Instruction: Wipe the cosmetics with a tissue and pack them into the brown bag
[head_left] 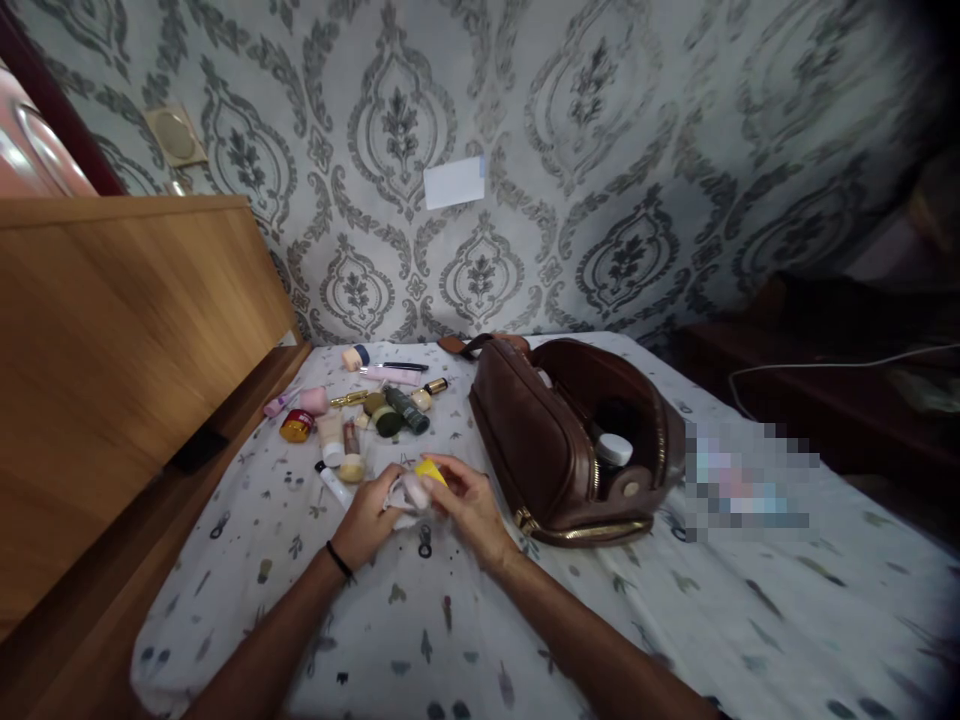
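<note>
My left hand [370, 518] and my right hand [466, 505] meet over the patterned bedsheet [675, 600]. Together they grip a small pale pink item with white wrapping [411, 494]; I cannot name it. A small yellow piece [430, 470] sits at my right hand's fingertips. A dark band circles my left wrist. Right of my hands stands an open brown leather toiletry bag [555, 440] with a white-capped container [613, 452] inside.
Several small cosmetics, tubes and bottles [360, 415] lie scattered beyond my hands. A wooden headboard [112, 350] runs along the left. Patterned wallpaper with a white card [454, 183] is behind. A white cable [825, 365] crosses dark furniture at right.
</note>
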